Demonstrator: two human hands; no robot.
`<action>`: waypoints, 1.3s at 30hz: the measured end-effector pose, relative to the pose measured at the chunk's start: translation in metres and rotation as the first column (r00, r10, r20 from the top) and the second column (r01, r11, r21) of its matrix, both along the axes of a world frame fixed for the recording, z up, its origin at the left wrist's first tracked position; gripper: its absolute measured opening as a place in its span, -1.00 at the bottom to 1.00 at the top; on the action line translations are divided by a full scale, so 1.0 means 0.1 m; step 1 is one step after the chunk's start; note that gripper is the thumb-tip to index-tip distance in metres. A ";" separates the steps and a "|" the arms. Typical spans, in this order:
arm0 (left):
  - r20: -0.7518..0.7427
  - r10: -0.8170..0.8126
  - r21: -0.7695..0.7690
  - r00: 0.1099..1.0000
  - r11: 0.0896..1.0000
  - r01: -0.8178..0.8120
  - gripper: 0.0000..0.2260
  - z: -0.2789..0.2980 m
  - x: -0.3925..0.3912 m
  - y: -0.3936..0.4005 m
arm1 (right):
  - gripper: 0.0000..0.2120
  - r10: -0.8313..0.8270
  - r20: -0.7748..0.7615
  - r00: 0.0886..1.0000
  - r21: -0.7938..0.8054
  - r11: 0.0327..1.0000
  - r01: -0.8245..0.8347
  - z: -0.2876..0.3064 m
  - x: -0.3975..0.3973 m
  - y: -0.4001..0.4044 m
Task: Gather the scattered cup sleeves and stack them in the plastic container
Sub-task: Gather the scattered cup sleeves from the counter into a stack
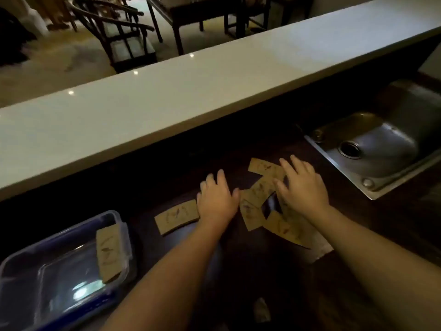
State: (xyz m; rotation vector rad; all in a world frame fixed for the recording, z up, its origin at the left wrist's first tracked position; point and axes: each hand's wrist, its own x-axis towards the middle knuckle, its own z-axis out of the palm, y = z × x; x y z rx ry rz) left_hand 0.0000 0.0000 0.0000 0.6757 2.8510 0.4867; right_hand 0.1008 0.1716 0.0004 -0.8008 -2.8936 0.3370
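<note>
Several flat brown cardboard cup sleeves lie scattered on the dark counter. One sleeve point(177, 216) lies alone left of my left hand point(217, 199), which rests palm down, fingers apart, touching its right end. A loose pile of sleeves point(254, 199) sits between my hands. My right hand point(301, 186) lies spread flat on top of that pile. The clear plastic container point(28, 266) with a blue rim stands at the lower left, and one sleeve point(108, 255) leans inside against its right wall.
A steel sink point(381, 149) is set into the counter at the right. A raised white bar top point(191, 91) runs across behind the work surface. Dark chairs and tables stand on the floor beyond it.
</note>
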 end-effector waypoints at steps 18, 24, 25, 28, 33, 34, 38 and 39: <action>0.517 0.334 -0.109 0.788 0.939 -0.326 -0.25 -0.51 0.20 0.50 | -0.35 -0.036 0.370 0.928 -0.188 0.976 0.112 -0.47 0.75 -0.14; 0.579 0.355 -0.123 0.734 0.928 -0.352 -0.28 -0.56 0.15 0.42 | -0.42 -0.074 0.357 0.931 -0.190 0.970 0.149 -0.47 0.68 -0.16; 0.592 0.359 -0.102 0.722 0.921 -0.375 -0.31 -0.57 0.15 0.41 | -0.44 -0.085 0.354 0.932 -0.178 0.972 0.156 -0.46 0.67 -0.16; 0.623 0.367 -0.018 0.691 0.890 -0.456 -0.48 -0.58 0.11 0.32 | -0.54 -0.123 0.341 0.932 -0.183 0.964 0.194 -0.45 0.65 -0.15; 0.811 0.219 0.200 0.543 0.767 -0.609 -0.74 -0.57 0.11 -0.09 | -0.87 -0.193 0.207 0.959 -0.663 0.694 0.283 -0.39 0.70 -0.12; 0.866 0.161 0.217 0.474 0.734 -0.644 -0.77 -0.54 0.13 -0.17 | -0.88 -0.205 0.173 0.963 -0.772 0.579 0.262 -0.36 0.71 -0.16; 0.968 0.001 0.200 0.250 0.597 -0.777 -0.72 -0.41 0.22 -0.37 | -0.91 -0.264 0.114 0.958 -0.924 0.327 0.200 -0.25 0.63 -0.38; 0.978 -0.034 0.189 0.206 0.569 -0.801 -0.73 -0.38 0.25 -0.39 | -0.91 -0.262 0.104 0.960 -0.934 0.306 0.184 -0.23 0.58 -0.43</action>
